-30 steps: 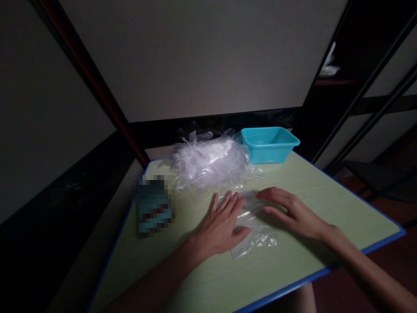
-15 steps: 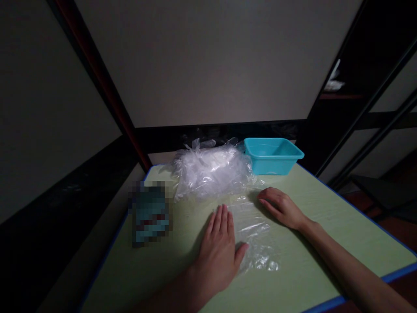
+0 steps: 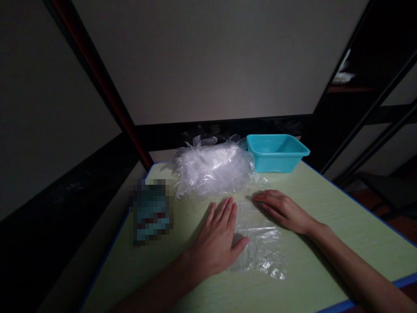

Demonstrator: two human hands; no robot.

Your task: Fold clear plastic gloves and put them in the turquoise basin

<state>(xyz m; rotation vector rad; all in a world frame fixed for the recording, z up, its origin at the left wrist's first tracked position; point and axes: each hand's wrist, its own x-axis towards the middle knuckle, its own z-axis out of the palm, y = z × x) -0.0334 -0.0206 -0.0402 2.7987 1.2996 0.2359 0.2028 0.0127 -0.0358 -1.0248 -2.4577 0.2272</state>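
A thin, see-through disposable plastic glove (image 3: pixel 260 243) lies spread on the table, wrinkled and shiny towards its near end. Flat across its left side rests my left hand (image 3: pixel 218 243), palm down, fingers stretched forward and thumb out over the plastic. My right hand (image 3: pixel 283 211) is low at the far right part of the glove, palm down, its fingers loosely stretched and pointing left. Whether those fingertips press on the plastic cannot be told. Behind both hands is a heap of clear plastic gloves (image 3: pixel 215 167), with finger shapes sticking up at its back.
A turquoise plastic basin (image 3: pixel 276 163) stands right of the heap, at the back of the table (image 3: pixel 325 261). A blurred-out greenish item (image 3: pixel 151 213) lies by the left edge. Pale panels (image 3: pixel 221 61) rise behind, and a dark shelf (image 3: pixel 352 89) is at the right.
My right hand has shifted slightly left and nearer, its fingers straighter. My left hand's fingers now lean further right. The glove looks more spread at its near end. The view has shifted slightly.
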